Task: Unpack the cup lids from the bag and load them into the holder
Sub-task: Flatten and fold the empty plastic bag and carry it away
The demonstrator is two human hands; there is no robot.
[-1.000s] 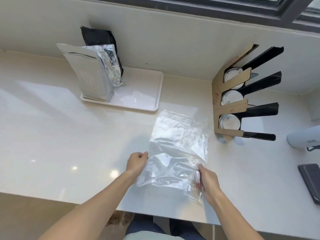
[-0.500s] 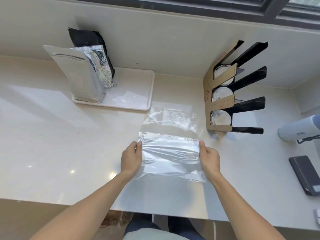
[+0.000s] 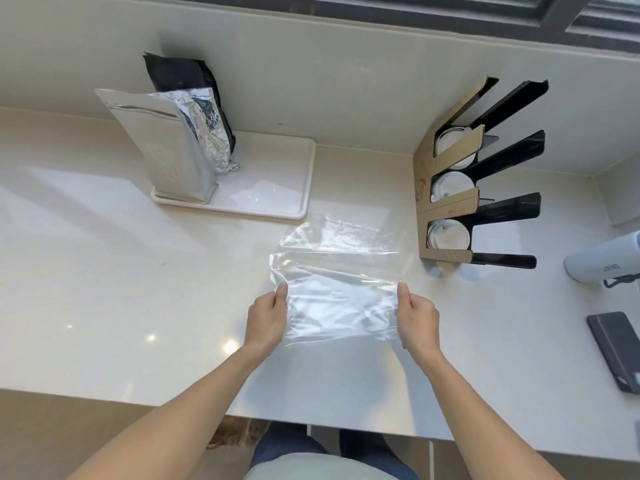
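A clear plastic bag (image 3: 341, 285) lies folded over on the pale counter, with no lids visible inside it. My left hand (image 3: 266, 318) pinches its left edge and my right hand (image 3: 417, 318) pinches its right edge, stretching it flat between them. To the right, against the wall, stands the cardboard and black holder (image 3: 450, 209). White cup lids (image 3: 448, 235) sit in its three slots.
A white tray (image 3: 277, 188) at the back carries a silver foil pouch (image 3: 166, 150) and a black pouch (image 3: 183, 76). At the far right lie a white bottle (image 3: 602, 263) and a dark phone (image 3: 616, 355). The counter's front edge runs below my wrists.
Both hands lifted the near end of the bag and folded it over away from me. They now hold the folded bag at its two sides.
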